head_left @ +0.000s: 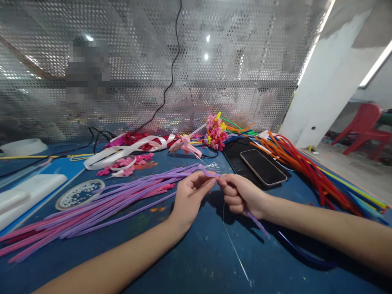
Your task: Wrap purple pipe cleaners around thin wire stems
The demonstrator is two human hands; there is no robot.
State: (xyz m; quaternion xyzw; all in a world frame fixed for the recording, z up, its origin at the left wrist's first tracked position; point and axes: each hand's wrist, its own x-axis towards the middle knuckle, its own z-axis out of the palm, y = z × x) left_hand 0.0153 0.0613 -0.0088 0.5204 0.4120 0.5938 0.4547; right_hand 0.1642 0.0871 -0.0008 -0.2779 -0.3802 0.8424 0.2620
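Both my hands meet over the middle of the blue table (196, 261). My left hand (190, 195) is closed, pinching the bent end of a purple pipe cleaner (210, 172). My right hand (238, 192) is closed on the same purple pipe cleaner, whose tail (259, 223) trails out below the fist toward me. A thin wire (234, 245) hangs down from between the hands across the table. Several purple and pink pipe cleaners (92, 208) lie fanned out just left of my left hand.
A phone (263, 166) lies on a black pad right of my hands. Orange, red, yellow and blue pipe cleaners (309, 171) sprawl at the right. A pink glue gun (185, 146), white ribbon (128, 149), pink flowers (214, 131) and a bead dish (80, 194) sit behind; a perforated screen (153, 73) closes the back.
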